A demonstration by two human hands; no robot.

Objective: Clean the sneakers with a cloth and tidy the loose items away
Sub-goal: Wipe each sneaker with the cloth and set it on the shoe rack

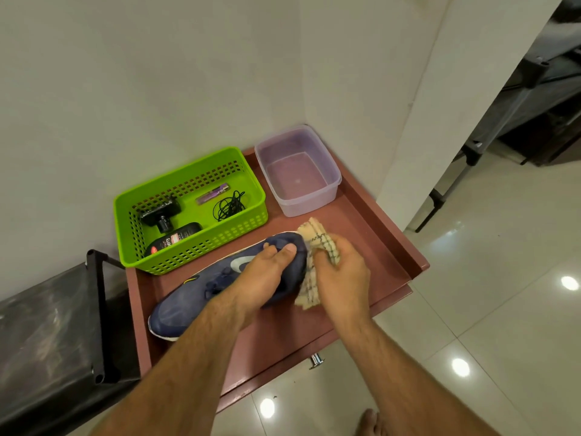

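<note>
A: Status on the sneaker (188, 297)?

B: Lying on its side across the front half of the tabletop (361, 234), toe toward the front-left corner, heel toward the middle. Only one shoe in view.

A: Hands?

B: Left hand (267, 272) curled over the heel end, fingers wrapped on the upper, pinning it. Right hand (342, 272) bunched around the checked cloth (314, 243), pressing it against the heel.

A: Handling?

B: Judging by looks: light, knit upper soft and will dent under the fingers, sole stiffer. Best hold is around the heel or along the sole edge; gripping mid-upper just collapses it. Smooth tabletop, so it'll likely slide unless pinned. Cloth is limp, needs to stay wadded to put pressure through.

A: Loose items?

B: Green basket (188, 209) at the back-left corner, just beside the shoe. Holds a dark bottle (176, 239), a black gadget (160, 214), a purple lighter (212, 193), a coiled black cord (229, 206). Clear tub (298, 174) at the back-right corner, can't tell if there's water in it.

A: Risk?

B: Cloth edge hangs near the tub; hard scrubbing could shove the shoe into the basket.
</note>
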